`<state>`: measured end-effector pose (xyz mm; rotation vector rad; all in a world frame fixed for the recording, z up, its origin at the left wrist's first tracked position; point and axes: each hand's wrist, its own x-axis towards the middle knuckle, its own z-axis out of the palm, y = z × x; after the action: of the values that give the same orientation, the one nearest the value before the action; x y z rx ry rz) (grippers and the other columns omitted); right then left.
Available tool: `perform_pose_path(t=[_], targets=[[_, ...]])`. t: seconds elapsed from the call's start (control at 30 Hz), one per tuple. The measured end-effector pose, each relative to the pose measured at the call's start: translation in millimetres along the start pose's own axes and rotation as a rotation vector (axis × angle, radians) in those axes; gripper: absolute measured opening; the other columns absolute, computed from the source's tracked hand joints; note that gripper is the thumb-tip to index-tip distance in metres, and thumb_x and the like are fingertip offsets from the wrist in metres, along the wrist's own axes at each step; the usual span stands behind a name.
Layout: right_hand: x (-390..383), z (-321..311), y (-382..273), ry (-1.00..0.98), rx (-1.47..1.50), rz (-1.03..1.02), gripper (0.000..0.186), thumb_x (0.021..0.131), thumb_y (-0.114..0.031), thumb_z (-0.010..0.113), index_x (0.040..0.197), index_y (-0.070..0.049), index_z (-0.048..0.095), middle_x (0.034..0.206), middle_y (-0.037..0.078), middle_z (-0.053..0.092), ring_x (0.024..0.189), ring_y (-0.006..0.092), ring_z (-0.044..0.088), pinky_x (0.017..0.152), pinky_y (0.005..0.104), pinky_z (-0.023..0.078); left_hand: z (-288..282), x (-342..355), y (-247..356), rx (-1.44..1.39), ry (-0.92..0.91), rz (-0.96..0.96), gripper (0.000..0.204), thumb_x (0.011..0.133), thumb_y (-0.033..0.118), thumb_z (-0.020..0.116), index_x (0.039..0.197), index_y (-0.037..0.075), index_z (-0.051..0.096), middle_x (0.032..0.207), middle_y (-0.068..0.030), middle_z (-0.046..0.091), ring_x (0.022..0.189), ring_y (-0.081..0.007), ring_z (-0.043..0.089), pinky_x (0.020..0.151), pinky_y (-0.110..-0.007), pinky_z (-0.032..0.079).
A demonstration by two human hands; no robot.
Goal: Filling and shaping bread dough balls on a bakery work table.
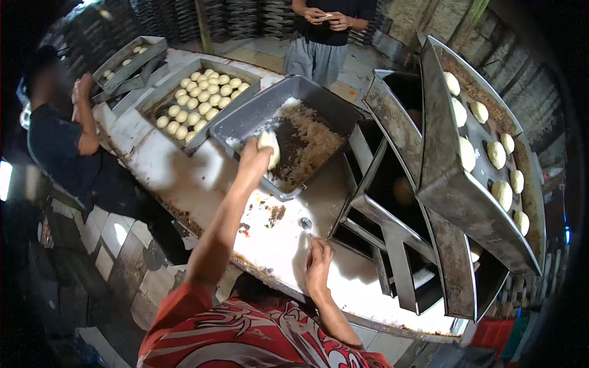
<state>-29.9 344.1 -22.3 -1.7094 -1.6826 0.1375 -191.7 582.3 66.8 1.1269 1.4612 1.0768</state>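
Nearest the camera is a red patterned shirt (245,340), and from it both forearms rise toward the worktop (184,178). The left hand (254,156) grasps a pale dough ball (269,148), fingers wrapped round it, holding it over the near edge of a grey metal tray (245,119) that carries a heap of white shredded coating (310,138). The right hand (318,260) lies on the floured worktop with fingers loosely curled, grasping nothing.

Beyond the left hand sits a second tray (162,92) filled with rows of plain dough balls (199,101), seemingly awaiting the same treatment. To the right of both hands, a tilted baking tray (448,184) holds larger shaped pieces (491,153) spaced apart, with room left on it; so the work appears partly done, many balls remaining.

Farther off, one person in dark clothes (58,147) stands past the left hand, and another (322,24) stands beyond the trays.
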Motion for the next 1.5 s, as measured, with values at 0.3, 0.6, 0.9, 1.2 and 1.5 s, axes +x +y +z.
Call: perform_pose_path(t=[0.3, 0.6, 0.9, 1.2, 1.5], targets=[[6.2, -82.3, -25.3, -0.653, 1.0, 0.327, 0.026, 0.094, -0.02, 0.049, 0.101, 0.001, 0.063, 0.081, 0.003, 0.058, 0.07, 0.0083, 0.05, 0.065, 0.023, 0.042, -3.4, -270.6, -67.1, -0.707, -0.451, -0.469, 0.053, 0.072, -0.005, 0.041, 0.123, 0.003, 0.032, 0.1, -0.0123, 0.055, 0.09, -0.0262, 0.058, 0.065, -0.04, 0.054], [-105.2, -125.5, -30.4, -0.28, 0.182, -0.565, 0.033, 0.069, -0.004, 0.068, 0.099, 0.001, 0.054, 0.095, 0.014, 0.055, 0.083, 0.032, 0.053, 0.074, 0.0379, 0.047, 5.3, -342.5, -126.6, -1.331, -0.682, -0.744, 0.034, 0.076, 0.004, 0.037, 0.108, -0.001, 0.049, 0.101, -0.0124, 0.056, 0.085, -0.0234, 0.058, 0.08, -0.035, 0.049], [-142.6, -234.9, -1.8, -0.504, 0.512, 0.195, 0.016, 0.08, -0.007, 0.064, 0.089, 0.001, 0.054, 0.09, 0.015, 0.055, 0.072, 0.0251, 0.058, 0.067, 0.0325, 0.047, 56.6, -421.3, -103.0, -0.553, -0.813, -0.343, 0.032, 0.092, 0.005, 0.041, 0.122, -0.002, 0.046, 0.112, -0.009, 0.053, 0.097, -0.0152, 0.054, 0.083, -0.026, 0.044], [-219.6, -283.0, 92.4, 0.203, 0.165, -0.042, 0.021, 0.075, 0.0, 0.061, 0.095, -0.001, 0.06, 0.098, 0.015, 0.059, 0.109, 0.038, 0.049, 0.092, 0.0456, 0.041, 245.6, -483.1, -80.7, -0.749, -0.502, -0.321, 0.03, 0.098, 0.014, 0.031, 0.123, -0.002, 0.04, 0.106, -0.0164, 0.052, 0.095, -0.023, 0.056, 0.084, -0.034, 0.048], [-217.4, -398.5, 310.0, 0.302, 0.381, 0.665, 0.028, 0.094, -0.018, 0.038, 0.099, 0.005, 0.054, 0.094, 0.024, 0.06, 0.089, 0.0372, 0.058, 0.081, 0.0397, 0.044, 482.4, -468.6, -113.0, 0.284, -0.688, 0.986, 0.027, 0.088, 0.012, 0.05, 0.111, -0.001, 0.051, 0.118, -0.0221, 0.045, 0.111, -0.0387, 0.043, 0.1, -0.047, 0.031]])
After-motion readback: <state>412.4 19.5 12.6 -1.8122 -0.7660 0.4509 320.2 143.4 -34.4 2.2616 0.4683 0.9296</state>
